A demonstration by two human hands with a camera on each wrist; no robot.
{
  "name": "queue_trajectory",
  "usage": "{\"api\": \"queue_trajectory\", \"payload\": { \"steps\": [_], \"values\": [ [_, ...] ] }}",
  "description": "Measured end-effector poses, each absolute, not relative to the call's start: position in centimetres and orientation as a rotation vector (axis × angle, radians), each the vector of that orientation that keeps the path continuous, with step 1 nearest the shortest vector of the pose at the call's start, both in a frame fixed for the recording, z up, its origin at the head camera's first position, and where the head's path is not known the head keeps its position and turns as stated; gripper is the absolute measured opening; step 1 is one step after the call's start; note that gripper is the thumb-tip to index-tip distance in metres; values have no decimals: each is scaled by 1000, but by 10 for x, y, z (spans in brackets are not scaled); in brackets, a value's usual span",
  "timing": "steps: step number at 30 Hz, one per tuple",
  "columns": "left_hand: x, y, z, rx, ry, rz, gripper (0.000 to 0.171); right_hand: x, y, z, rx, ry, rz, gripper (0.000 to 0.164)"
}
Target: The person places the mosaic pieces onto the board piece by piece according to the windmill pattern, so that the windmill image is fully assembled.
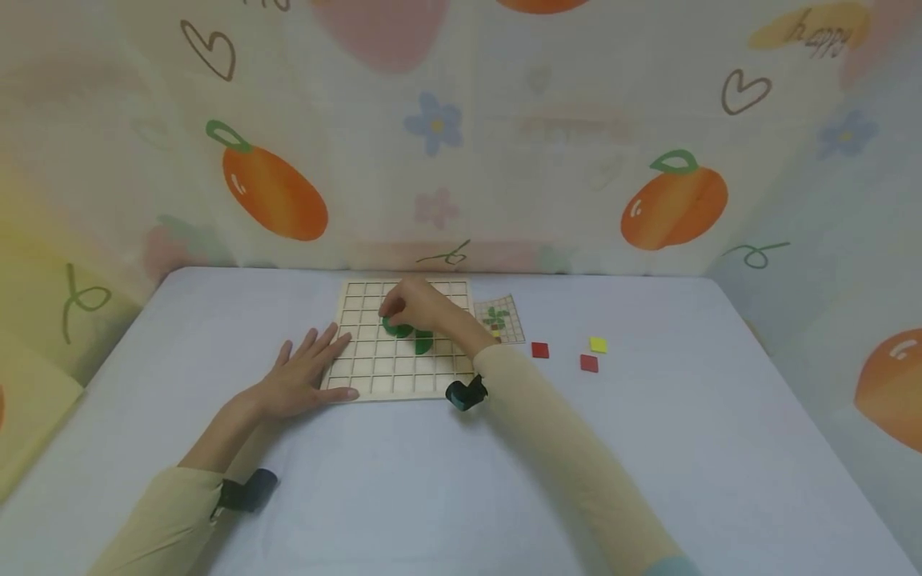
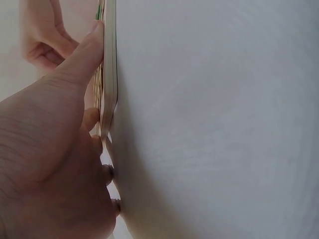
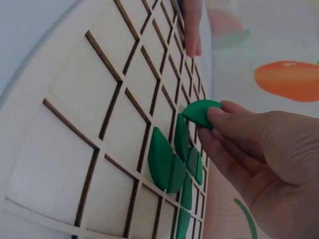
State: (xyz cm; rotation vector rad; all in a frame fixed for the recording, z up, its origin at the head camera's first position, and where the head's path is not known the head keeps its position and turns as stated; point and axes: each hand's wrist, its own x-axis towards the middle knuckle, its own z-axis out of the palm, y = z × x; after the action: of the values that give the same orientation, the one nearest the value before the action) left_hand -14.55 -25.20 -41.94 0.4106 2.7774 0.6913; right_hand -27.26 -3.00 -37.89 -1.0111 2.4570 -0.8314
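A pale wooden grid board lies on the white table. My right hand is over its upper middle, pinching a green leaf-shaped piece between thumb and fingers. Several more green pieces sit in the board's cells just beside it. In the head view, the hand and forearm hide part of them, though one green piece shows plainly. My left hand lies spread at the board's left edge, its thumb on the near left corner and fingertips along the side.
Right of the board lies a small pattern card with a printed green, red and yellow plant on a grid. Farther right are two red squares and a yellow square. A printed fabric backdrop stands behind the table.
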Motion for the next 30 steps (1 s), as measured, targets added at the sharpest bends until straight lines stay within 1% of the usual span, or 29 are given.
{"api": "queue_trajectory", "payload": {
  "steps": [14, 24, 30],
  "values": [
    [-146, -250, -419, 413, 2774, 690, 100, -272, -32, -380, -980, 2462, -822, 17],
    [-144, -251, -417, 421, 2770, 708, 99, -269, -37, -381, -996, 2477, -766, 19],
    [-144, -251, -415, 426, 2773, 708, 98, -269, -40, -384, -1007, 2497, -724, 17]
  ]
}}
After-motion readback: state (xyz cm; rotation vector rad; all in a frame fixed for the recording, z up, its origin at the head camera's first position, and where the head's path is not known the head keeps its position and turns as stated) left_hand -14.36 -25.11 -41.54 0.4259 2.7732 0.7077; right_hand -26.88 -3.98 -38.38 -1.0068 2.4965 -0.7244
